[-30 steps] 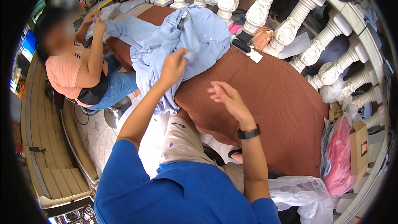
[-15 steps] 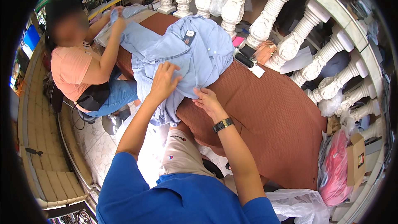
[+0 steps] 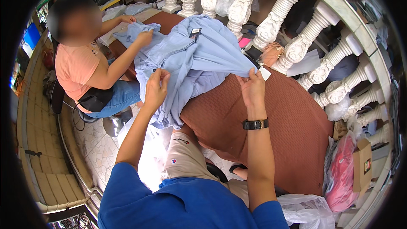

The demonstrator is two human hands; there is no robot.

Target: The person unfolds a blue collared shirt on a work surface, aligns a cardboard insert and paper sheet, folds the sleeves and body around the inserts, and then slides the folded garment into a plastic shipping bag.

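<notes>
Clamping shirt [image 3: 214, 53] w/ R hand [image 3: 251, 79] nr surface [image 3: 282, 118] far edge | w/ L hand [image 3: 157, 87] nr front edge, can't tell grip

Before you, the light-blue garment [image 3: 218, 53] is soft, matt, creased cloth; its tag [image 3: 194, 34] looks like smooth, dark card. Your brown cover [image 3: 292, 118] is matt fabric with a rough, quilted-looking texture. Far from you, the white balusters [image 3: 275, 19] look hard and ridged, stone or plaster. Near right, you have a crinkled, glossy plastic bag [image 3: 309, 210] and a matt cardboard box [image 3: 361, 169].
</notes>
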